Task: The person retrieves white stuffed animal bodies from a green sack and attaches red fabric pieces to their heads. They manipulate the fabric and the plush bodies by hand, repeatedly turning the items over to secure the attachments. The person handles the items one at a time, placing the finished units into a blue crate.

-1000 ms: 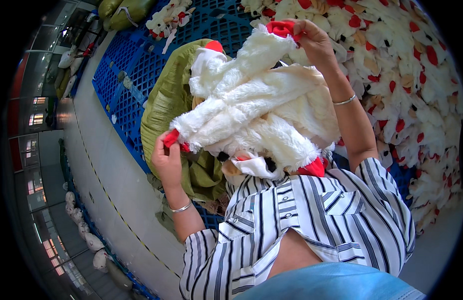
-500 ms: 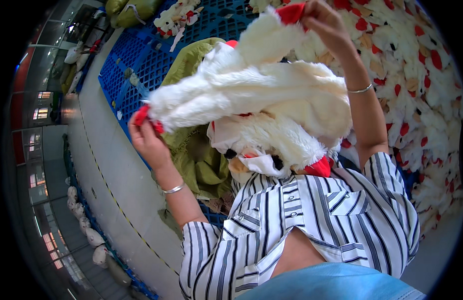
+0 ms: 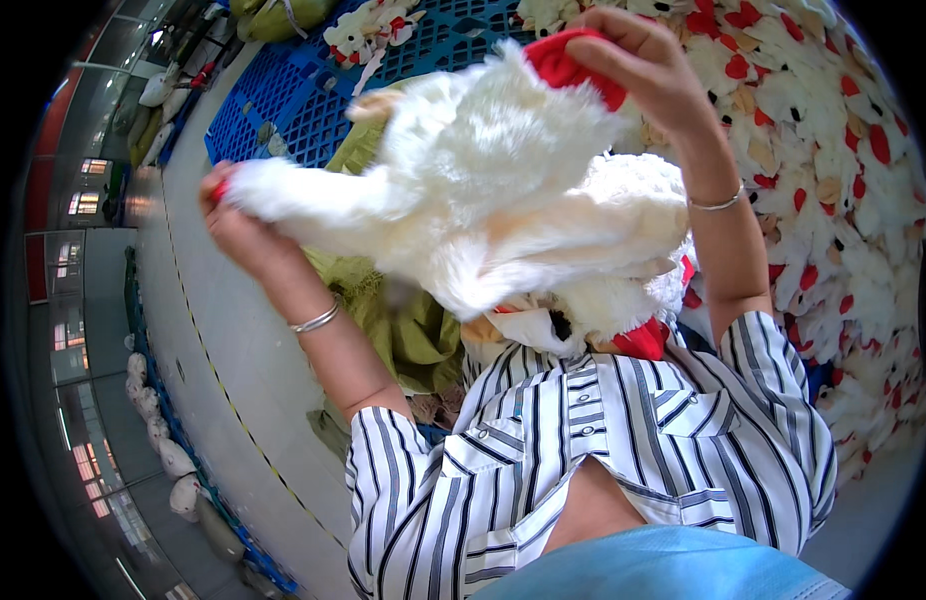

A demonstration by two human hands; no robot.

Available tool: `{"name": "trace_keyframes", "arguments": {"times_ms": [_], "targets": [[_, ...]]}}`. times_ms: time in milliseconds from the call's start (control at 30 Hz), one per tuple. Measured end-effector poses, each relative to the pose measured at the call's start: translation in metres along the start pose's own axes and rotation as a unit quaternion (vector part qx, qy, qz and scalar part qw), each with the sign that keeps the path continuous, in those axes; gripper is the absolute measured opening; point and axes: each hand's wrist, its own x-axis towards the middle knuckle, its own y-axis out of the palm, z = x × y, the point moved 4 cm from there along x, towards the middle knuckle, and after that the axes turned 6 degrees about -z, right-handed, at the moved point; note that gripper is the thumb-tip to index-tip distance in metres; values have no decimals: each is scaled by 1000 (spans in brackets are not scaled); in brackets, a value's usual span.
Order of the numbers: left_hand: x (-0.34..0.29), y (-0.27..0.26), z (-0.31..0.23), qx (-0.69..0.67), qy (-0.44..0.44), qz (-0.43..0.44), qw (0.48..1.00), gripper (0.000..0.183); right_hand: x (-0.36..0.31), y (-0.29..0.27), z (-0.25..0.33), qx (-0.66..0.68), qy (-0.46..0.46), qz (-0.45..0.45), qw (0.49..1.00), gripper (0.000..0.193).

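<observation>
A limp white plush toy skin [image 3: 503, 130] with red ends is stretched out between my hands, its fur blurred in places by motion. At the left, my left hand [image 3: 245, 228] is closed on one red-tipped limb. My right hand [image 3: 643, 62], farther up and to the right, pinches a larger red end piece [image 3: 573, 62]. Under the held skin, more white plush skins [image 3: 623, 295] lie on my lap, partly hidden. One of them shows black and tan patches and a red tip.
A large heap of white plush skins [image 3: 803, 200] with red parts fills the right side. Blue plastic pallets [image 3: 273, 100] lie ahead, with a small pile of skins [image 3: 368, 35] on them. Beside my lap sits an olive-green sack [image 3: 413, 345]. Stuffed sacks [image 3: 178, 460] line the far left.
My left hand has moved up and to the left, pulling the limb outward. The held skin has spread and turned, and my right hand has come slightly lower.
</observation>
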Motion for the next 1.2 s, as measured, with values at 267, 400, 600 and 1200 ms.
{"name": "trace_keyframes", "arguments": {"times_ms": [267,400,600,1200], "targets": [[-125,116,8,162,22,404,900,8,-8,50,0,89,57,7,994,29],[-139,144,6,156,43,362,918,22,-9,58,12,104,44,7,994,31],[-140,147,15,178,52,339,923,22,-16,63,21,104,1,-10,995,35],[-132,130,16,92,-110,252,957,12,-17,30,-4,170,-22,-129,977,14]]}}
